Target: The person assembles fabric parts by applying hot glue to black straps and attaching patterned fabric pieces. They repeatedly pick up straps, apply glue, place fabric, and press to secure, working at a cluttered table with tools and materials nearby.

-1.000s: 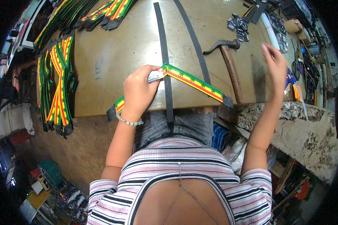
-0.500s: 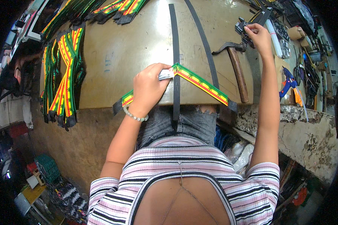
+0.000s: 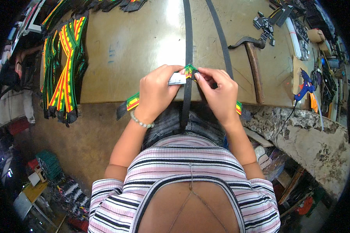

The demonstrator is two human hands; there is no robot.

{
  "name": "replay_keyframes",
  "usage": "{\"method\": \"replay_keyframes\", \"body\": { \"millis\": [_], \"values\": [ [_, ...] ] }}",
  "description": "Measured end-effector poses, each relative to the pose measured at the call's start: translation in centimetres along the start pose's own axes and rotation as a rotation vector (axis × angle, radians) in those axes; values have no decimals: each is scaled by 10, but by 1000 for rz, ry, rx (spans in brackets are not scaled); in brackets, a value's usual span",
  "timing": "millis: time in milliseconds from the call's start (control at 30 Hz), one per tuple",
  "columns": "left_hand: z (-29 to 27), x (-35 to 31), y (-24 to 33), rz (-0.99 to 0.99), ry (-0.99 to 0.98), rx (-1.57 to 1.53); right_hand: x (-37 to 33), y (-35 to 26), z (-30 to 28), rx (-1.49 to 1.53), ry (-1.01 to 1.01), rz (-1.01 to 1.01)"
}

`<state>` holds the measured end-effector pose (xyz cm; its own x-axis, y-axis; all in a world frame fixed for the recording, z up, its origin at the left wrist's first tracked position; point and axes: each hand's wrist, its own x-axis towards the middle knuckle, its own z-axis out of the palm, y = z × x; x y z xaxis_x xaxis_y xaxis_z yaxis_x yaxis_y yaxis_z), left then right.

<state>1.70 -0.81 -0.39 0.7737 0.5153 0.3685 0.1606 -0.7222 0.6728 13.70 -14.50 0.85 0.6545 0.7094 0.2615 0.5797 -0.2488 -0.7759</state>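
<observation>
Lying left of the patterned band (image 3: 189,71), a stack of matching bands (image 3: 68,58): green, yellow and red cloth, rough black ends, narrow-waisted where strips cross, perhaps to keep the pile together.

Left hand (image 3: 159,87) at the band's left side, fingers closed, pinching its bend with a white slip (image 3: 177,79), likely to steady the peak. Band itself over the worktop (image 3: 144,46), between both hands, arms sloping off under the wrists.

Passing beneath the band, a flat matte black strip (image 3: 187,93).

Right hand (image 3: 218,91) at the band's right: fingers nearly together on a small dark piece (image 3: 195,75) — exact shape unclear.

Right of the band, a second black strip (image 3: 221,39), then a hammer (image 3: 254,70) — smooth wood handle, curved dark head — seemingly parked within reach. Beyond, heaped glossy black pieces (image 3: 264,27); farthest right of it, a blue glue gun (image 3: 305,85).
</observation>
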Motion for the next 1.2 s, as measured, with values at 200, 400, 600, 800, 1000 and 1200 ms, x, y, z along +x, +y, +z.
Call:
{"method": "replay_keyframes", "body": {
  "millis": [200,400,600,800,1000,1200],
  "values": [
    [-34,-32,1,226,-19,-70,1,8,6,-76,16,-43],
    [-37,-55,2,310,-267,167,3,5,10,-59,-20,8],
    [-17,-25,1,270,-160,71,5,5,9,-36,-39,29],
    [-16,-14,-1,118,-160,-128,8,4,3,89,-87,184],
    [-12,-6,-1,66,-177,-56,10,10,0,52,-108,48],
    [-8,1,0,-14,-159,-73,11,12,1,9,-114,2]
  ]
}}
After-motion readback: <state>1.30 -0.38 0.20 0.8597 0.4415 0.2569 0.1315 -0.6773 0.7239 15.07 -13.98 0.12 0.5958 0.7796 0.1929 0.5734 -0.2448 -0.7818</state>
